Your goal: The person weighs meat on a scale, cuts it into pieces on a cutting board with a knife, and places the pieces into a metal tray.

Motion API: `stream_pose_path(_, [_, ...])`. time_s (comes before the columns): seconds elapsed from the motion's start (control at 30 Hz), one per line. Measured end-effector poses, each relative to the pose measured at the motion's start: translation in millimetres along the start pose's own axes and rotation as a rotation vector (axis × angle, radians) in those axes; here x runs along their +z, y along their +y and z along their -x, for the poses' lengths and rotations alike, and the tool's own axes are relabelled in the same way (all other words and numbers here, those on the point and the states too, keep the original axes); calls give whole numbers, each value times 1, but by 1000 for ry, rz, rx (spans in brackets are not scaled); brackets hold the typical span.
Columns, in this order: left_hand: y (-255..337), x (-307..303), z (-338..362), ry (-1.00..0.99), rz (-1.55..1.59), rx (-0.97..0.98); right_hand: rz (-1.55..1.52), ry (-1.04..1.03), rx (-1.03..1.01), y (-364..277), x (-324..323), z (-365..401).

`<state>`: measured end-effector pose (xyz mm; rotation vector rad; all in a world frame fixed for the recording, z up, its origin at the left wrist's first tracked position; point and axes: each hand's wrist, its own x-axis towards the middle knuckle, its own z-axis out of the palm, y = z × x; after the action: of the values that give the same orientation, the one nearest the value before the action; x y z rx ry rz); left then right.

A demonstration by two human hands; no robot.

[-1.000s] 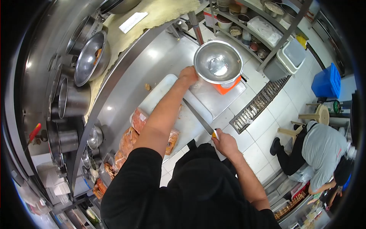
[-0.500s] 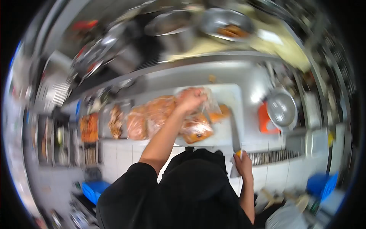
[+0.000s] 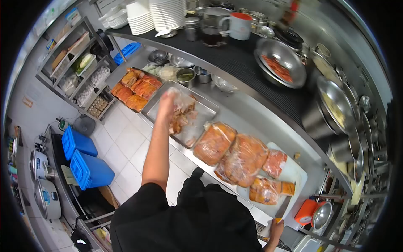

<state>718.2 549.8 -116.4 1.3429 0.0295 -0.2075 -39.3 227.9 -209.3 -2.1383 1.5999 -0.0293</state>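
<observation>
My left hand is closed on crumpled clear plastic wrap. It is over a metal tray holding browned scraps of meat. Low on the right, my right hand grips a knife by its yellow handle, the blade lying over the white cutting board. A plastic-wrapped piece of meat sits on the board, and a small cut piece lies at its end. Bigger wrapped slabs of meat rest between board and tray.
Beyond the scrap tray is another tray of orange-brown meat slabs. Bowls and pots line the dark shelf above the counter. An orange scale with a metal bowl stands beside the board. Blue bins are on the left.
My left hand has moved leftward from the wrapped meat by the board to above the scrap tray, carrying the plastic. My view has turned left. The knife stays in my right hand.
</observation>
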Motion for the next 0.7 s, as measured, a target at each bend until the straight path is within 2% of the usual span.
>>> stream_pose_path(0.1, [27, -36, -101, 51, 54, 197, 57, 6, 17, -18, 4, 3])
stream_pose_path(0.17, [44, -41, -154, 295, -156, 393, 79, 1, 72, -41, -6, 8])
stream_pose_path(0.27, [20, -56, -252, 635, -863, 533, 59, -2, 88, -59, -14, 12])
stream_pose_path(0.33, [3, -53, -273, 523, -1174, 341, 16, -12, 90, -73, -18, 23])
stream_pose_path(0.37, [-5, -53, -280, 454, -1328, 253, 204, -20, 112, -48, -13, 15])
stream_pose_path(0.43, [-21, -63, -304, 50, -1763, -5, 199, -26, 158, -60, -14, 22])
stream_pose_path(0.47, [-17, -55, -305, -96, -1861, -75, 265, 7, 154, -53, -9, 23])
stream_pose_path(0.5, [-20, -54, -310, -239, -1961, -129, 277, -19, 235, -56, -9, 25])
stream_pose_path(0.53, [-47, -62, -318, -112, -2036, 140, 256, -25, 197, -59, -9, 26])
stream_pose_path(0.57, [-77, -75, -338, -95, -2111, 208, 236, -39, 151, -58, -8, 29])
stream_pose_path(0.63, [-57, -70, -342, -366, -2113, -147, 256, -40, 203, -62, -5, 34])
stream_pose_path(0.67, [-39, -64, -333, -282, -2036, -136, 231, -38, 193, -76, -9, 35])
stream_pose_path(0.7, [-51, -72, -351, -231, -2012, -116, 207, -39, 182, -90, -13, 42])
